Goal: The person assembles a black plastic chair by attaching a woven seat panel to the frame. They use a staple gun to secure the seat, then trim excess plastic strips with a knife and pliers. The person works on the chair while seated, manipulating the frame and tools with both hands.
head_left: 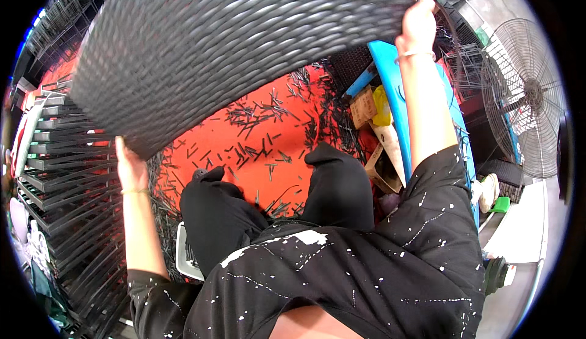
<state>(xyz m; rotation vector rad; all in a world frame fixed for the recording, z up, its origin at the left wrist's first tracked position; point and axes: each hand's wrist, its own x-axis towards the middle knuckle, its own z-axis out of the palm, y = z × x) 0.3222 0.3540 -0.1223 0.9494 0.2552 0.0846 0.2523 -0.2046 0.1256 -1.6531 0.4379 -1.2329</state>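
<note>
A large black woven panel [244, 40], like synthetic wicker, is raised in front of me and tilted, with its right side higher. Its left part is smeared by motion. My left hand [130, 169] grips the lower left corner, its fingers mostly behind the panel. At the upper right, my right hand [419, 26] is closed around the panel's edge. The far edge of the panel runs out of view at the top.
Short black offcuts [262, 110] litter the red sheet [207, 128] below. Black frames [61, 174] are stacked at left. A blue board [390, 76] stands beside cardboard boxes [363, 107] at right. Farther right is a caged fan [532, 98]. A white plastic container [182, 250] sits beside my leg.
</note>
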